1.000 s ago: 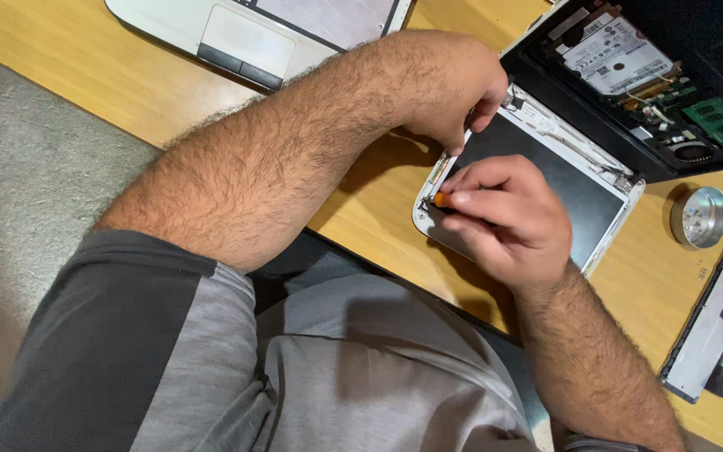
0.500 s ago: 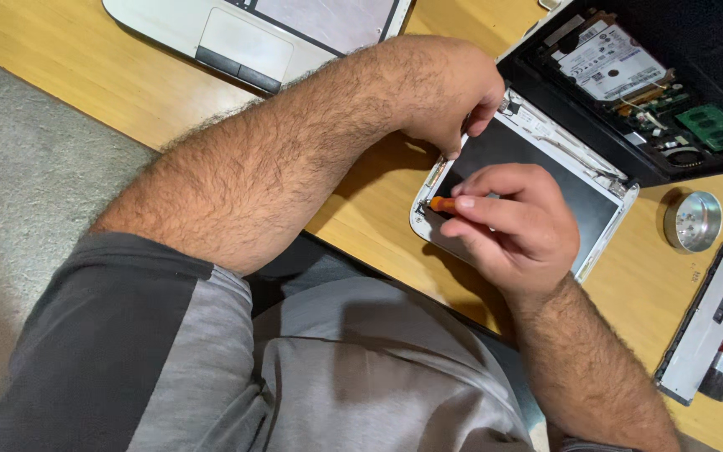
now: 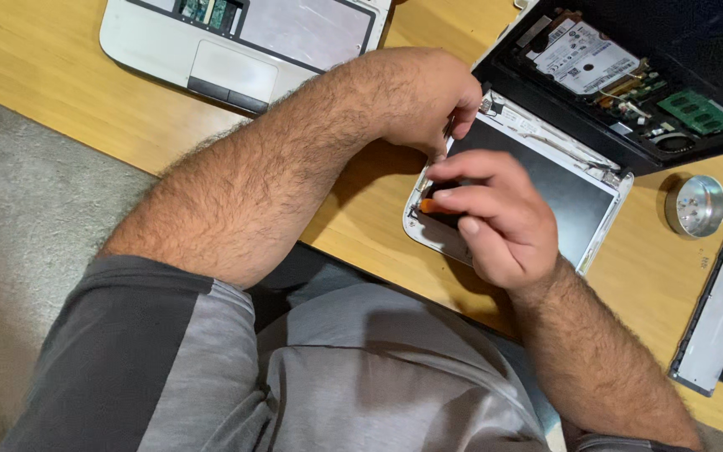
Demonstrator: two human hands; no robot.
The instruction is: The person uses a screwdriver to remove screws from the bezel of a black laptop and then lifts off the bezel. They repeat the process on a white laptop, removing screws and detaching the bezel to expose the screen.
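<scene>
2 hands working at the corner of a laptop screen panel on a wooden table (image 3: 60, 59)

The white-framed screen panel (image 3: 562, 188) is lying flat beside the opened black laptop base (image 3: 629, 75), within easy reach. The left hand (image 3: 428, 96) is pressing its far edge, apparently steadying it; its grip is hidden. The right hand (image 3: 495, 218) is pinching an orange tool (image 3: 428, 203), fingers closed, at the near corner.

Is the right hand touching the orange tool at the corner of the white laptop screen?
Touching. In the head view, the right hand pinches the orange tool between thumb and fingers, with no gap visible, over the white laptop screen.
</scene>
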